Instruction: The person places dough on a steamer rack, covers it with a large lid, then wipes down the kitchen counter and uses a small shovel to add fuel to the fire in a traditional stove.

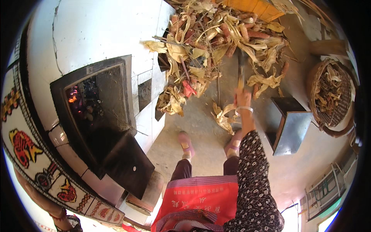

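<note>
My right hand wears a white bangle and grips the pale handle of a long dark tool, blurred, perhaps a fire poker. The tool's far end reaches the edge of a heap of corn cobs and dry husks. Nearby on the floor lies a loose husk. At the lower left, beyond the stove's patterned rim, what appears to be my left hand extends past a red beaded bracelet; its fingers are hidden. Embers and a small flame glow inside the white-tiled stove's firebox opening.
A dark metal plate slopes from the firebox mouth. On the right stand a small dark stool and a wicker basket holding dry husks. An orange board borders the heap. My feet and red apron, bearing writing, are below.
</note>
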The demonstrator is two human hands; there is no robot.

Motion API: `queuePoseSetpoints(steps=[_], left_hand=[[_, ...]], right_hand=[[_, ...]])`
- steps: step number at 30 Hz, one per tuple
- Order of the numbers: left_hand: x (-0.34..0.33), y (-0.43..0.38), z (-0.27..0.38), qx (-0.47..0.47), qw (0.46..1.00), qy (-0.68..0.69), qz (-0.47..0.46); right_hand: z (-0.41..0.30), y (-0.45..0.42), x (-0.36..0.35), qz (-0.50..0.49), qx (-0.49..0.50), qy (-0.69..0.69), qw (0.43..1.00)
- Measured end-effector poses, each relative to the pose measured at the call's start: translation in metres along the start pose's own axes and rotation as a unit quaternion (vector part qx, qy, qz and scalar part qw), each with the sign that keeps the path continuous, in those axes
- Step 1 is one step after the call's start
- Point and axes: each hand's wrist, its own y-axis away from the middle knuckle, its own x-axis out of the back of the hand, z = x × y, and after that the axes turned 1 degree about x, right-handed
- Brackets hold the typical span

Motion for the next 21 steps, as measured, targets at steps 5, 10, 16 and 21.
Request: queuePoseSetpoints(steps=[5,10,16,21], left_hand=[[0.016,0.006,-0.013,0.0,0.996,-0.083,-0.021],[0.017,0.008,-0.004,0.002,0.99,-0.137,-0.02],[-0.002,0.002,-0.003,0.045,0.997,0.059,0.009],[-0.01,-0.002,0.001,-0.023,0.994,0.091,-0.052]], right_hand=[[-0.063,-0.024,-0.005,0.038,0.013,-0.113,0.993],[-0.038,-0.002,0.006,0.039,0.082,-0.048,0.995],[-0.017,0.025,0.041,0.04,0.214,0.003,0.976],[-0.038,0.084,0.079,0.039,0.208,0.058,0.976]])
